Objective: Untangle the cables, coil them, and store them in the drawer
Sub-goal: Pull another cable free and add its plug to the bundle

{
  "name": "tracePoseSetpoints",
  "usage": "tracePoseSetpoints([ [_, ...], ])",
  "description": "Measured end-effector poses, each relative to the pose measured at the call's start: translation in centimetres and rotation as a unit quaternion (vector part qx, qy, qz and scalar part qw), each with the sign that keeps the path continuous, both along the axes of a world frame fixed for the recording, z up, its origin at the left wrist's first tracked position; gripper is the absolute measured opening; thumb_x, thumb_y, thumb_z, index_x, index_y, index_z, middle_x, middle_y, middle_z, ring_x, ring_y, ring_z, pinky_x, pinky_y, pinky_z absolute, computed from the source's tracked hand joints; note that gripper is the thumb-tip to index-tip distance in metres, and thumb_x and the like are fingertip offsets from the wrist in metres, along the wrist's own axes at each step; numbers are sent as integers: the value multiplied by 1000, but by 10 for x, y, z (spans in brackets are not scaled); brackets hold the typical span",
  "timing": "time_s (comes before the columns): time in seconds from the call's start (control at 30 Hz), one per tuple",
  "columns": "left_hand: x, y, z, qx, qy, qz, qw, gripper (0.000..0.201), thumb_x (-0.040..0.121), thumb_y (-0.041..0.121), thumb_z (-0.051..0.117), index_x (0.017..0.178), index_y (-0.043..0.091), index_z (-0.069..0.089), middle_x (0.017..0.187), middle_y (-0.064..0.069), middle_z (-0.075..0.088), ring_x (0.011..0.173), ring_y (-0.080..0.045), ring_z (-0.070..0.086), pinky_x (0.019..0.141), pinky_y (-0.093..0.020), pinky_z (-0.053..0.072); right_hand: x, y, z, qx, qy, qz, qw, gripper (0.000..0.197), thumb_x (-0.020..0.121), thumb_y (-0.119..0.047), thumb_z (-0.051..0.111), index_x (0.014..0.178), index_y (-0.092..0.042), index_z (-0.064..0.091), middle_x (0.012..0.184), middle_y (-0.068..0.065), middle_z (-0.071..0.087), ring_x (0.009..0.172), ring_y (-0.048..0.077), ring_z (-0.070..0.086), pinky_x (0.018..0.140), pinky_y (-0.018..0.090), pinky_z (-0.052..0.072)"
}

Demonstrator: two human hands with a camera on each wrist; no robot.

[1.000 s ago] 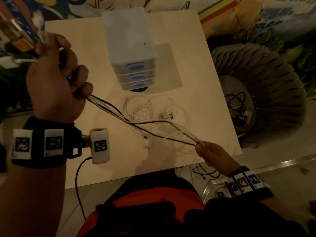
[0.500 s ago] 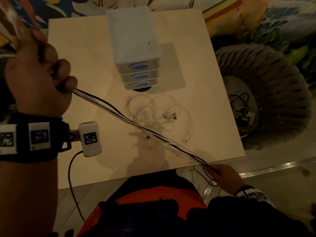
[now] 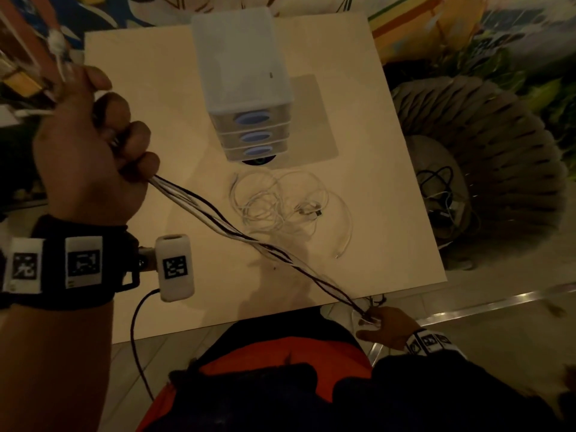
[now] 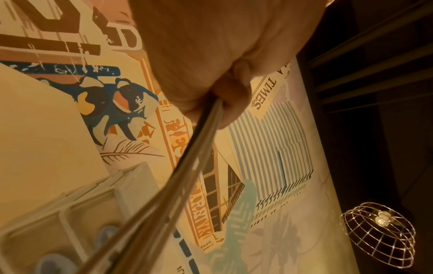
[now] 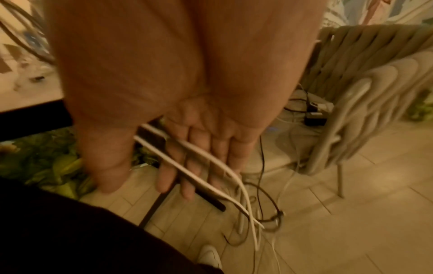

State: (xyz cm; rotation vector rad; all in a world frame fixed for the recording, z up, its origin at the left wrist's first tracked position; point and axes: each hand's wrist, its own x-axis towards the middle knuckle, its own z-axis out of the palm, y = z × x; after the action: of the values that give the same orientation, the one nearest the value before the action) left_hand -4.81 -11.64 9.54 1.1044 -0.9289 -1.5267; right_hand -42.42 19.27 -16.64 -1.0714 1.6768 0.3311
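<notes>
A bunch of cables (image 3: 249, 241) (white ones and dark ones) stretches tight above the surface (image 3: 156, 88). The left hand (image 3: 90, 151) grips one end in a fist, up high. The right hand (image 3: 385, 325) holds the other end with nearly straight fingers, low past the near edge. More white cables (image 3: 280, 198) lie loose in front of the drawer box (image 3: 243, 73).

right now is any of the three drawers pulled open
No, all three drawers sit flush and closed in the drawer unit on the table.
</notes>
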Motion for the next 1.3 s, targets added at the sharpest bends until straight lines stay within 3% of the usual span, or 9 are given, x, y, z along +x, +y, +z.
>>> tracePoseSetpoints([
  [0.13, -23, 17, 1, 31, -22, -7, 999, 34, 108, 44, 29, 82, 29, 45, 57, 5, 26, 45, -9, 17, 41, -19, 17, 0, -28, 30, -16, 35, 74, 997, 89, 71, -80, 65, 143, -29, 54, 145, -6, 54, 132, 14, 51, 110, 27, 38],
  [0.27, -36, 29, -4, 59, -1, -26, 998, 37, 109, 43, 30, 81, 29, 49, 58, 5, 24, 45, -9, 15, 40, -19, 15, -6, -80, 84, -41, 17, 99, 994, 37, 91, -59, 61, 98, -26, 77, 96, -10, 74, 90, 7, 66, 80, 23, 50],
  [0.37, -42, 34, -8, 65, 10, -53, 996, 38, 109, 43, 28, 82, 28, 50, 58, 5, 23, 44, -9, 15, 41, -17, 16, 4, -130, 118, -217, 31, 41, 975, 29, 96, -51, 59, 87, -26, 70, 79, -15, 66, 76, 5, 63, 71, 24, 45],
  [0.47, -48, 41, -12, 77, 16, -83, 993, 38, 109, 43, 28, 83, 28, 51, 58, 5, 21, 44, -9, 14, 41, -17, 17, 22, -179, 114, -326, 52, 21, 944, 22, 95, -45, 62, 93, -24, 69, 89, -9, 70, 81, 10, 61, 75, 26, 42],
  [0.67, -57, 60, -25, 82, -8, -105, 991, 37, 110, 39, 31, 83, 24, 51, 61, 3, 20, 45, -12, 11, 41, -16, 19, 60, -219, 65, -281, 104, 57, 952, 29, 95, -41, 57, 116, -23, 68, 120, 5, 68, 113, 28, 61, 91, 38, 51],
  [0.8, -53, 65, -32, 92, -15, -97, 991, 38, 110, 38, 30, 82, 23, 52, 62, 1, 17, 45, -12, 11, 41, -15, 20, 61, -219, 42, -313, 114, 13, 943, 25, 93, -40, 62, 113, -27, 64, 114, 5, 63, 107, 28, 62, 85, 36, 50],
  [1.0, -53, 67, -42, 103, -16, -91, 990, 38, 109, 39, 32, 82, 22, 53, 65, -2, 14, 50, -17, 6, 41, -15, 20, 56, -235, 46, -295, 145, 103, 939, 32, 91, -49, 65, 111, -24, 67, 116, 9, 55, 109, 32, 56, 92, 46, 49],
  [1.13, -54, 69, -47, 88, -37, -108, 990, 36, 109, 37, 33, 86, 20, 53, 68, -6, 13, 50, -18, 7, 43, -20, 15, 45, -238, 76, -319, 58, 43, 945, 25, 91, -47, 67, 104, -25, 67, 108, 1, 67, 102, 24, 63, 89, 38, 50],
  [1.3, -58, 68, -52, 57, -75, -108, 990, 33, 109, 36, 34, 97, 15, 56, 66, -3, 31, 47, -14, 17, 43, -20, 22, 36, -228, 143, -439, -62, -51, 895, 16, 88, -39, 75, 97, -27, 68, 89, -13, 72, 85, 2, 67, 76, 17, 49],
])
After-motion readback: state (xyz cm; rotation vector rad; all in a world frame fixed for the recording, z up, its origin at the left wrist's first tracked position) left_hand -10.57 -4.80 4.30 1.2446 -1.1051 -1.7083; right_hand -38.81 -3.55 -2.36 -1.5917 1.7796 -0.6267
